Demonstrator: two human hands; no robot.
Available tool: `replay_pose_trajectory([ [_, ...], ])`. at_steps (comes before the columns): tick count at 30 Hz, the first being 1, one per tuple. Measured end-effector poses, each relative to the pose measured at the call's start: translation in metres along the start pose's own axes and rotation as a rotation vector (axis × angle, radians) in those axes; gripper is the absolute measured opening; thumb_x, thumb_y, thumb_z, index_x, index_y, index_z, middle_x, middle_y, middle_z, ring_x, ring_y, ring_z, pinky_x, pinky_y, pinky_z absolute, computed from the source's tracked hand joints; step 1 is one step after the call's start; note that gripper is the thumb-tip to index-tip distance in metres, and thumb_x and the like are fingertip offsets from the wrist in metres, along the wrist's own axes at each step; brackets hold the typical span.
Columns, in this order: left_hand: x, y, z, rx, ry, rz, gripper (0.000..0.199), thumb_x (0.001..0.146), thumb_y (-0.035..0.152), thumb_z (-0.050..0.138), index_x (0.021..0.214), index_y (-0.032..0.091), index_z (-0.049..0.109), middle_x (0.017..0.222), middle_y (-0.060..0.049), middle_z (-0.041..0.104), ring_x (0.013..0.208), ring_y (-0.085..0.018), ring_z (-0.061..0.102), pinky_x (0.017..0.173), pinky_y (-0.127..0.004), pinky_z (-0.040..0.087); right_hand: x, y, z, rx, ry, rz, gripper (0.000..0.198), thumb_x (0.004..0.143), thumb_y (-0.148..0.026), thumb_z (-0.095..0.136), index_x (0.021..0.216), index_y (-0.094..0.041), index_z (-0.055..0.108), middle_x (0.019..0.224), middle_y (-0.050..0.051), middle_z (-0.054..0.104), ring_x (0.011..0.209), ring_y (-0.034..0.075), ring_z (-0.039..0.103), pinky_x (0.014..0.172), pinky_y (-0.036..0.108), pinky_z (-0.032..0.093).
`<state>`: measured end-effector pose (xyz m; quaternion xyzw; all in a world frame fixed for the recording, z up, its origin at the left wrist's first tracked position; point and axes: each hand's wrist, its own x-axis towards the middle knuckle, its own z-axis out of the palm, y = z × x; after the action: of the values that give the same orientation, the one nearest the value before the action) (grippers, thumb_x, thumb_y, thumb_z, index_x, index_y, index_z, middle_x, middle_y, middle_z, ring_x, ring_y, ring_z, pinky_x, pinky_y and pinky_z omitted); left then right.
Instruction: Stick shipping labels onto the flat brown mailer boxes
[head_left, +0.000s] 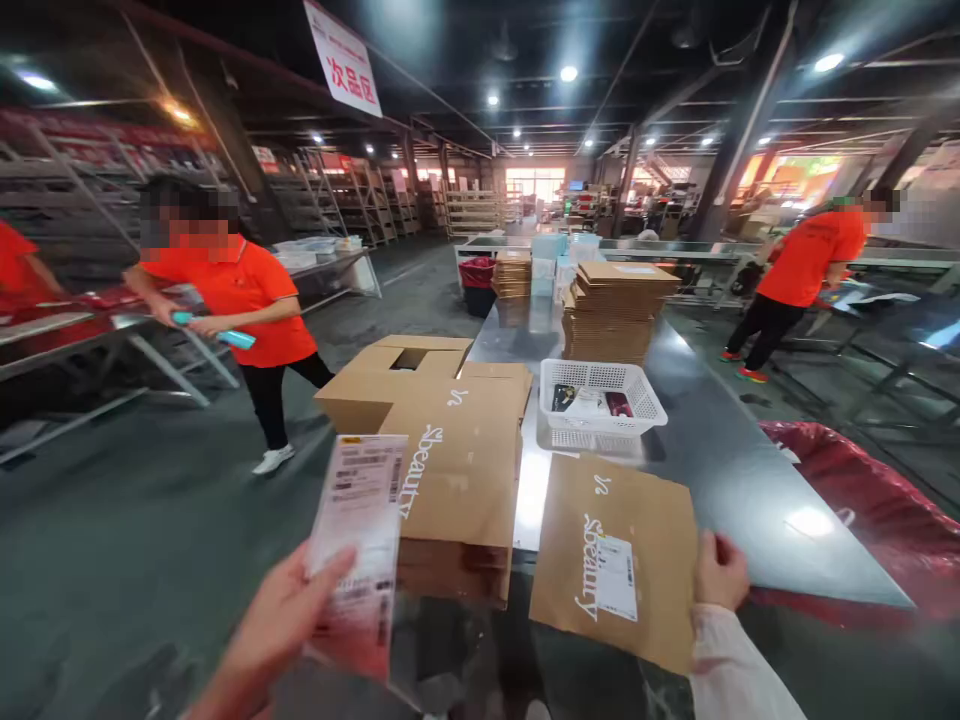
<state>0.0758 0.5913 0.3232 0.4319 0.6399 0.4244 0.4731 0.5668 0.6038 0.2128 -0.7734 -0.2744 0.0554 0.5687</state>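
My left hand [292, 600] pinches a printed shipping label sheet [360, 520], thumb on its face. It may be a stack; the layers are hard to make out. At its right edge, my right hand [721, 572] grips a flat brown cardboard mailer [570, 510], with fingers curled partly behind it. White "beauty" lettering runs along that mailer, and a white label [616, 580] is stuck on it. Between my hands stands a stack of similar cardboard mailers [469, 470], just behind the label sheet.
A white plastic basket [649, 410] with small items sits on the metal table [720, 480]. Farther back are taller cardboard stacks [611, 325]. An open carton [352, 385] is left of centre, a red-lined bin [862, 480] at right. People in orange shirts work on both sides.
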Motion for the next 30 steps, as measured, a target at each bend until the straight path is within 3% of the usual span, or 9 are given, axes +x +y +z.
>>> replay_pose_trajectory([
  [2, -0.005, -0.011, 0.022, -0.017, -0.143, 0.041, 0.065, 0.061, 0.065, 0.069, 0.099, 0.012, 0.064, 0.094, -0.012, 0.072, 0.086, -0.028, 0.065, 0.077, -0.038, 0.053, -0.04, -0.048, 0.033, 0.143, -0.288, -0.029, 0.068, 0.059, -0.078, 0.052, 0.086, -0.017, 0.062, 0.082, 0.014, 0.069, 0.08, 0.029, 0.066, 0.077, 0.045, 0.054],
  [5, -0.009, -0.022, 0.054, -0.085, -0.368, 0.091, 0.066, 0.064, 0.063, 0.069, 0.101, 0.009, 0.065, 0.092, -0.011, 0.072, 0.084, -0.026, 0.064, 0.075, -0.034, 0.051, -0.119, -0.128, 0.07, 0.525, -0.991, -0.043, 0.071, 0.059, -0.053, 0.076, 0.12, -0.024, 0.053, 0.117, 0.011, 0.064, 0.104, 0.025, 0.061, 0.083, 0.038, 0.053],
  [8, -0.006, -0.024, 0.065, -0.153, -0.538, 0.129, 0.059, 0.066, 0.058, 0.071, 0.099, 0.009, 0.067, 0.097, -0.011, 0.071, 0.087, -0.025, 0.063, 0.077, -0.032, 0.048, -0.176, -0.182, 0.088, 0.583, -1.239, -0.004, 0.05, 0.06, -0.049, 0.077, 0.097, -0.02, 0.059, 0.087, 0.006, 0.07, 0.078, 0.021, 0.065, 0.068, 0.033, 0.053],
  [11, 0.002, -0.021, 0.059, -0.26, -0.372, 0.188, 0.054, 0.063, 0.048, 0.076, 0.102, 0.012, 0.066, 0.101, -0.01, 0.069, 0.093, -0.024, 0.061, 0.082, -0.031, 0.046, -0.199, -0.2, 0.101, 0.432, -1.306, -0.06, 0.038, 0.063, -0.052, 0.073, 0.066, -0.019, 0.055, 0.06, 0.001, 0.064, 0.057, 0.016, 0.058, 0.053, 0.027, 0.047],
  [14, 0.015, -0.025, 0.052, -0.339, -0.104, 0.174, 0.043, 0.061, 0.05, 0.076, 0.077, 0.012, 0.065, 0.075, -0.005, 0.067, 0.072, -0.018, 0.058, 0.07, -0.027, 0.044, -0.205, -0.202, 0.109, 0.283, -1.352, -0.172, 0.037, 0.064, -0.051, 0.071, 0.075, -0.017, 0.064, 0.07, 0.005, 0.07, 0.063, 0.02, 0.063, 0.058, 0.029, 0.05],
  [21, 0.037, -0.051, 0.064, -0.369, 0.099, 0.09, 0.052, 0.061, 0.061, 0.07, 0.052, 0.016, 0.044, 0.051, 0.005, 0.041, 0.052, -0.008, 0.035, 0.051, -0.022, 0.03, -0.203, -0.201, 0.131, 0.079, -1.325, -0.381, 0.037, 0.073, -0.055, 0.064, 0.082, -0.022, 0.075, 0.078, 0.007, 0.074, 0.071, 0.024, 0.067, 0.066, 0.032, 0.053],
  [23, 0.041, -0.052, 0.064, -0.414, 0.018, 0.055, 0.048, 0.056, 0.057, 0.076, 0.061, 0.013, 0.055, 0.056, 0.003, 0.05, 0.055, -0.009, 0.041, 0.054, -0.022, 0.033, -0.195, -0.201, 0.147, 0.094, -1.263, -0.435, 0.034, 0.072, -0.054, 0.065, 0.077, -0.022, 0.075, 0.082, 0.008, 0.073, 0.076, 0.024, 0.067, 0.069, 0.034, 0.053],
  [27, 0.041, -0.064, 0.055, -0.514, -0.444, -0.025, 0.061, 0.046, 0.047, 0.086, 0.092, 0.01, 0.069, 0.08, -0.006, 0.067, 0.07, -0.016, 0.056, 0.068, -0.027, 0.042, -0.166, -0.204, 0.19, 0.158, -1.078, -0.5, 0.039, 0.059, -0.059, 0.07, 0.062, -0.02, 0.073, 0.087, 0.013, 0.069, 0.084, 0.027, 0.064, 0.076, 0.04, 0.052],
  [30, 0.031, -0.087, 0.047, -0.546, -0.558, -0.051, 0.063, 0.049, 0.052, 0.084, 0.094, 0.01, 0.072, 0.09, -0.011, 0.07, 0.081, -0.024, 0.062, 0.077, -0.033, 0.045, -0.146, -0.203, 0.216, 0.139, -1.055, -0.511, 0.039, 0.055, -0.058, 0.072, 0.062, -0.019, 0.074, 0.087, 0.013, 0.067, 0.086, 0.027, 0.064, 0.082, 0.043, 0.05],
])
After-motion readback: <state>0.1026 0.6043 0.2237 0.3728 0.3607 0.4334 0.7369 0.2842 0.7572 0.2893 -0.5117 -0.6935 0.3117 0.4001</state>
